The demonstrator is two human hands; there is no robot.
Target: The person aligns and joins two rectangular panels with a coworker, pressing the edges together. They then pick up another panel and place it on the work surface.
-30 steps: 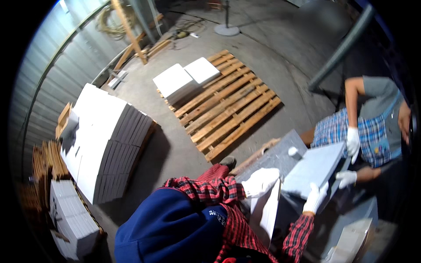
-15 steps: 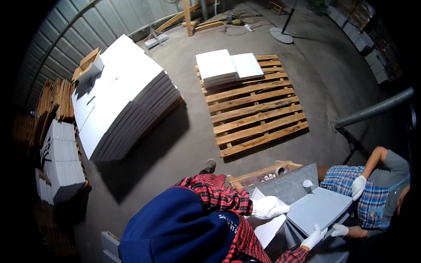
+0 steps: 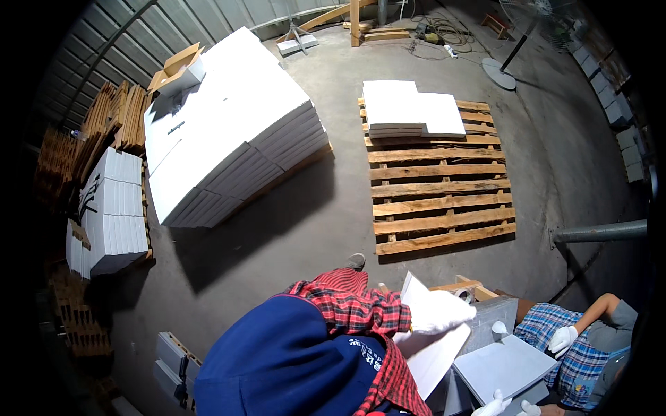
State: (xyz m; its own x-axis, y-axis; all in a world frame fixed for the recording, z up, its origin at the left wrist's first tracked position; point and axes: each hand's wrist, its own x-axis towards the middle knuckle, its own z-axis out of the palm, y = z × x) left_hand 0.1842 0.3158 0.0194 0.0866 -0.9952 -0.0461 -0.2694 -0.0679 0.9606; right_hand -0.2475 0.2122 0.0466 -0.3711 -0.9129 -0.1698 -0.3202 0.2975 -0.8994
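While the left hand (image 3: 440, 312) grips a white sheet (image 3: 430, 347) by its top edge, the right hand (image 3: 494, 405) is half out of frame, grip unclear.

White flat cardboard sheet (image 3: 433, 350), tilted on edge, beside grey table.

Left hand (image 3: 444, 313): white cloth glove, matt, gripping a white sheet (image 3: 433, 350) of flat board (paper-like, smooth, no gloss). Right hand (image 3: 494, 405): same white cloth glove, at the edge of a pale grey panel (image 3: 505, 366), smooth, matt. Sleeve (image 3: 350, 305): red plaid woven cloth. Pallet (image 3: 440, 197): bare rough wood slats. Floor (image 3: 298, 222): concrete, dull and scuffed. Wall (image 3: 139, 21): corrugated metal sheet.
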